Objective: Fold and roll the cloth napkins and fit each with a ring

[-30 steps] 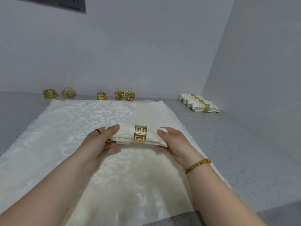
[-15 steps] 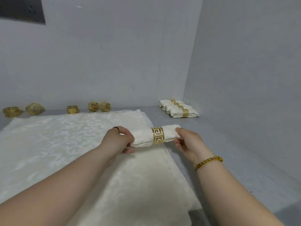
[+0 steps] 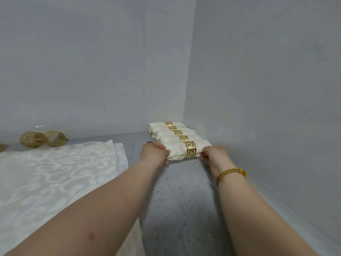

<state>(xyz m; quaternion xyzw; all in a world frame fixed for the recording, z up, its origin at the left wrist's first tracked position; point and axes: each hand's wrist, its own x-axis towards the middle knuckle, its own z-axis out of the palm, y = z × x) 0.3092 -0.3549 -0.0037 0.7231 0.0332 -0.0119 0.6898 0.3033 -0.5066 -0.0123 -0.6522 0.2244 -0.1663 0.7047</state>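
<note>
I log one ringed napkin roll (image 3: 177, 152), left hand (image 3: 154, 153) and right hand (image 3: 215, 157) each gripping an end with curled fingers, set just beside the finished rolls (image 3: 164, 134) on the table (image 3: 180, 200). Outstanding, I judge: flat napkins (image 3: 55, 172), spare rings (image 3: 32, 139).

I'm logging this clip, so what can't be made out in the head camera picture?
Head view:
- Loose rings, far left: blurred; another is cut off by the left edge.
- Left hand and right hand: fingertips partly hidden under the held napkin.
- Napkin stack in the corner: count unclear, rolls overlap.
- Flat cloth: cut off by left edge, covered by left arm.
</note>
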